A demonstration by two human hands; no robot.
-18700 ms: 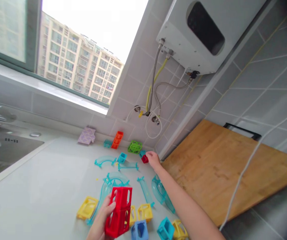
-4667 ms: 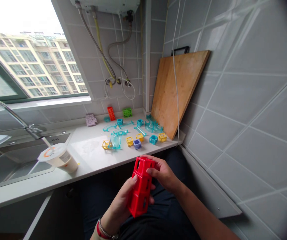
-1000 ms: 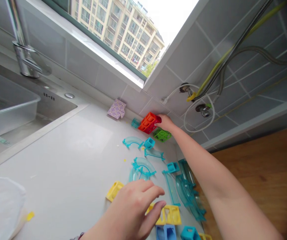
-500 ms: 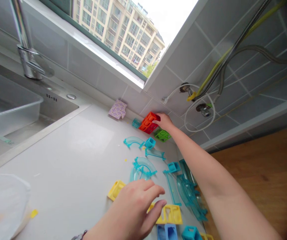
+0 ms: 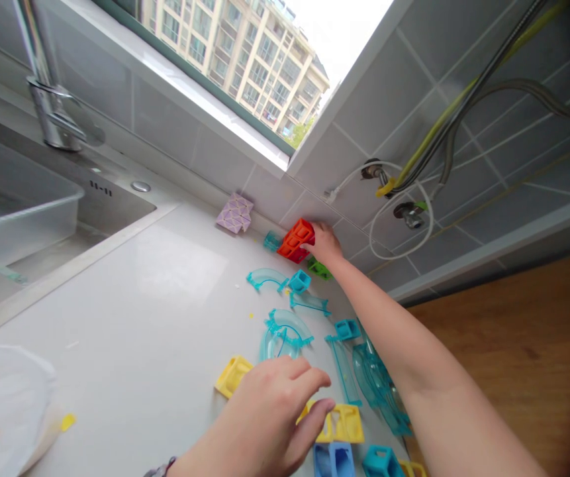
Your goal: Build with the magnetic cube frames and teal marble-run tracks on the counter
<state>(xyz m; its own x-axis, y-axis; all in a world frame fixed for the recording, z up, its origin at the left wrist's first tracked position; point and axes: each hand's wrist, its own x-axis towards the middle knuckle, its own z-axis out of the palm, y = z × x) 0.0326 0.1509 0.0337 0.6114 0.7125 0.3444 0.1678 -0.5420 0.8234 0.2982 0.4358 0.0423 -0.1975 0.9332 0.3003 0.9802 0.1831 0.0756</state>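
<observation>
At the back of the counter, my right hand [image 5: 325, 244] has its fingers round the right end of a stack of red toy blocks [image 5: 295, 241]. A green block [image 5: 319, 268] lies just below that hand, partly covered by it. Left of the red blocks sits a small clear teal piece [image 5: 271, 240]. My left hand [image 5: 279, 407] hovers in the foreground, thumb and fingers apart, holding nothing. Under and around it are a yellow block [image 5: 234, 376], more yellow blocks [image 5: 347, 424] and blue blocks [image 5: 333, 458]. Clear teal curved tracks [image 5: 289, 324] lie beyond its fingertips.
A lilac patterned box [image 5: 235, 213] stands by the wall. Several teal track pieces [image 5: 377, 384] are piled along the counter's right edge. At left is a sink [image 5: 130, 215] with a plastic tub [image 5: 21, 199] and tap [image 5: 53, 116]. A white bag-like item [image 5: 6, 404] sits front left.
My right hand has shifted slightly over the red blocks, and less of the green block shows. The left hand stays nearly still; the view has moved a little.
</observation>
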